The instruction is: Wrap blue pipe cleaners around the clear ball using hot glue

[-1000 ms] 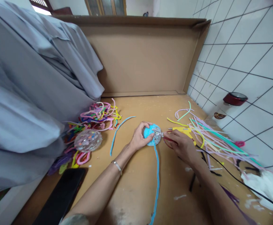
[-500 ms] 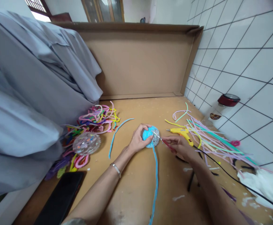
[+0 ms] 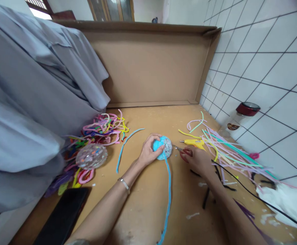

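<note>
My left hand [image 3: 150,149] is closed around a small round ball [image 3: 168,147], its thumb pressed on the front. Light-blue pipe cleaner is wound over the ball's left part, while the right part shows a clear, speckled surface. From the ball's lower edge a long blue pipe cleaner [image 3: 169,194] trails down the table. Just to the right, my right hand [image 3: 198,160] grips red-handled scissors [image 3: 185,154], whose tips point left and stand apart from the ball. Behind that hand lies a yellow glue gun [image 3: 193,142], partly hidden.
Loose pipe cleaners [image 3: 230,149] are spread along the tiled wall, near a red-lidded jar [image 3: 236,120]. On the left are a tangled pile [image 3: 105,127], a clear speckled ball [image 3: 91,156], a black phone [image 3: 63,216] and grey cloth [image 3: 36,112]. A cardboard panel [image 3: 151,68] stands behind.
The scissors have drawn back to the right, away from the ball where their tips were touching or overlapping it. My left hand keeps its hold on the ball.
</note>
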Available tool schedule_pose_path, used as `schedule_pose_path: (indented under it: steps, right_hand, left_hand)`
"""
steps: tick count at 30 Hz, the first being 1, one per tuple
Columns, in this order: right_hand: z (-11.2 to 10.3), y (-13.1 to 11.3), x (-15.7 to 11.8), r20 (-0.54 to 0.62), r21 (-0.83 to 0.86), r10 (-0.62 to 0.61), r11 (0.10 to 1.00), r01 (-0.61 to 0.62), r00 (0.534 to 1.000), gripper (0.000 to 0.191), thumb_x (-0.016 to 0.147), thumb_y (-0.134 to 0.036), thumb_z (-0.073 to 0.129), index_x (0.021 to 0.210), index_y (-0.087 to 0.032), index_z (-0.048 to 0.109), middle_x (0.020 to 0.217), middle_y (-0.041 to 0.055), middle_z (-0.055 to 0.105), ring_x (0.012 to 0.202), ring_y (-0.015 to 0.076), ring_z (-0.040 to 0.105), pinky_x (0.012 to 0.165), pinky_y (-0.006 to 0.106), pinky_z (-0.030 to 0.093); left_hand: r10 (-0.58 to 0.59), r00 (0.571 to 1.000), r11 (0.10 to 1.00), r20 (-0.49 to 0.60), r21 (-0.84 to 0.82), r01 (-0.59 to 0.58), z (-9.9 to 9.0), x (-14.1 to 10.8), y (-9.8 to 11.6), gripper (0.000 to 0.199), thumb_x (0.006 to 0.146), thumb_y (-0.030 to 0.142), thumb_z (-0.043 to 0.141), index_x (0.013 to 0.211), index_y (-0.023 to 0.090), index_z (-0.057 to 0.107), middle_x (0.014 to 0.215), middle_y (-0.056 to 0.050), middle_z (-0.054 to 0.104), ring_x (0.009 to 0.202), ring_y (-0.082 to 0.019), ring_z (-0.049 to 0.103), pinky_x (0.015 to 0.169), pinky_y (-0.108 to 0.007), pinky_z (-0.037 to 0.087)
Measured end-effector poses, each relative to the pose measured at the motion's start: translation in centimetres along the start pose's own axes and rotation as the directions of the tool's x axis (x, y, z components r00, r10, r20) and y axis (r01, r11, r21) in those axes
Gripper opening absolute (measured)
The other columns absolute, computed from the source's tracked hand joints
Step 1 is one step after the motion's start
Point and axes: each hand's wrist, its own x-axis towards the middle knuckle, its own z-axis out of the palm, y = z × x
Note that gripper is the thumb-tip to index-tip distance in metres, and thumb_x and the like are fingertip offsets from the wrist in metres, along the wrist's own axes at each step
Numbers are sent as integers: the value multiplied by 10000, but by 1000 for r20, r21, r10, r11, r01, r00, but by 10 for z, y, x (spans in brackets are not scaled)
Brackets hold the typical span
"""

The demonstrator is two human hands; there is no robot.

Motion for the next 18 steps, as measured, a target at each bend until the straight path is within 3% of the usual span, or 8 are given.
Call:
schedule_pose_path:
  steps: [3,6,12,18]
  right_hand:
    - [-2,-13,-5,12,-244,76,967,-71,997,263,899,-335,468,893,-177,677,871,113,721,811,231,672,601,273,391]
    - [2,-18,-7,5,-358,90,930,-82,996,276,920,-293,428,950,-137,654,896,152,718,834,252,687,593,280,403]
    - [13,-19,-8,15,-406,92,910,-79,996,258,905,-213,434,936,-90,658,850,213,705,793,298,699,602,333,463]
    - [22,-7,3,-64,-391,91,914,-109,994,284,919,-215,404,953,-81,652,816,193,701,756,254,690,595,294,453]
  left_hand:
    - [12,1000,1000,-12,26,-11,1,0,-1,194,803,305,631,930,205,524,1070,-91,609,1045,-219,588,950,-411,478]
    - [14,1000,999,-20,53,-13,0,0,-1,190,810,303,619,947,204,532,1066,-90,604,1041,-217,586,943,-401,479]
    - [40,999,996,-23,83,-38,0,0,-1,175,818,301,608,947,204,541,1058,-85,602,1037,-213,587,927,-385,481]
    - [40,999,995,-13,95,-39,0,0,0,164,824,298,609,937,199,542,1066,-89,599,1038,-211,587,930,-384,482]
